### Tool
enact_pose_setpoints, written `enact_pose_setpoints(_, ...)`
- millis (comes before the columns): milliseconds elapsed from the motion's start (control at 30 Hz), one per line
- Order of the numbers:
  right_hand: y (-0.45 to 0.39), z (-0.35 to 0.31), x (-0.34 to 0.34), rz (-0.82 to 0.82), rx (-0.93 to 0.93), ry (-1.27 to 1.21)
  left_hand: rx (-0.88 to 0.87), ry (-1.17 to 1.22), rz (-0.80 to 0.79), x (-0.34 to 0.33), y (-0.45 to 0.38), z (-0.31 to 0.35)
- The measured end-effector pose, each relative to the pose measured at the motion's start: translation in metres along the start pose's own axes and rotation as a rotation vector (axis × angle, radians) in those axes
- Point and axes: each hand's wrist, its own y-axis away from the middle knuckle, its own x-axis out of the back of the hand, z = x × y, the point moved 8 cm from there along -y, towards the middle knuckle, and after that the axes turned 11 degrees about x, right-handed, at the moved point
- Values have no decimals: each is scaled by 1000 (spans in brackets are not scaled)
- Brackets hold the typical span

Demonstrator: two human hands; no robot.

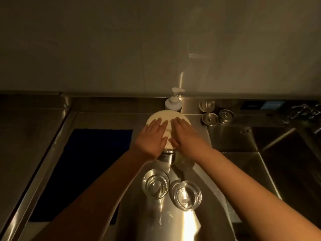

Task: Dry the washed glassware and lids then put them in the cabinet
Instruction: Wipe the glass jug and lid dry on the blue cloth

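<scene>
A round cream lid-like disc (166,116) sits on top of a shiny metal cylinder (166,156) at the middle of the steel counter. My left hand (152,138) and my right hand (186,136) lie flat on the disc side by side, fingers stretched forward, not curled around it. Two clear glass containers (155,184) (186,194) stand upright, mouths up, just in front of the cylinder between my forearms. Another piece of clear glass (184,162) shows partly under my right wrist.
A dark blue mat (83,162) covers the recessed counter to the left. A pump soap bottle (172,103) stands behind the disc by the wall. Two metal sink strainers (209,118) (226,115) lie at the back right, beside a deep sink basin (286,162).
</scene>
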Motion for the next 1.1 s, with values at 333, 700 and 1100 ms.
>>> enact_pose_setpoints(333,-19,2,0,228,-38,124,-117,-24,74,2,-29,-1)
enact_pose_setpoints(700,-14,1,9,399,-62,177,-173,5,133,16,-31,5)
enact_pose_setpoints(1100,19,41,37,448,-61,207,-171,-73,155,23,-19,56)
